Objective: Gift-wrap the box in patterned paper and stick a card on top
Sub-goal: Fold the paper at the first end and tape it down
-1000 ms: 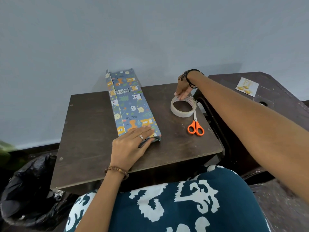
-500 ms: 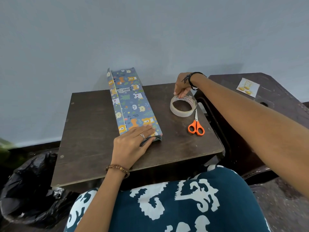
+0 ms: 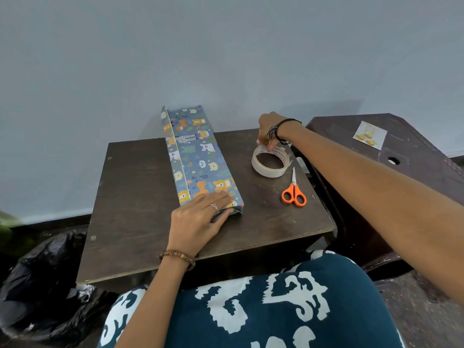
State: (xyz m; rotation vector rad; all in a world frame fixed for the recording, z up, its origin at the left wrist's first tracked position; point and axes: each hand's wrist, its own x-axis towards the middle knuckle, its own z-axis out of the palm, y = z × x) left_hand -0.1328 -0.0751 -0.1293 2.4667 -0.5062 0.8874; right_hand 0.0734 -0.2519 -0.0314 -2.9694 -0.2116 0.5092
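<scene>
A long box wrapped in blue animal-patterned paper (image 3: 198, 156) lies lengthwise on the small dark table (image 3: 133, 197). A loose paper flap stands up along its left edge. My left hand (image 3: 198, 217) presses flat on the near end of the box, fingers straight. To the right lies a roll of clear tape (image 3: 270, 162). My right hand (image 3: 270, 131) reaches over its far rim, and its fingertips pinch the tape there. A small card with gold shapes (image 3: 369, 135) lies on the dark surface at the far right.
Orange-handled scissors (image 3: 293, 190) lie just right of the tape, blades pointing away. A black plastic bag (image 3: 42, 280) sits on the floor at the left. A second dark piece of furniture (image 3: 406, 172) adjoins the table's right side. A grey wall stands behind.
My right hand has risen slightly over the roll's far rim, fingertips working at the tape. My left hand and the box have stayed put.
</scene>
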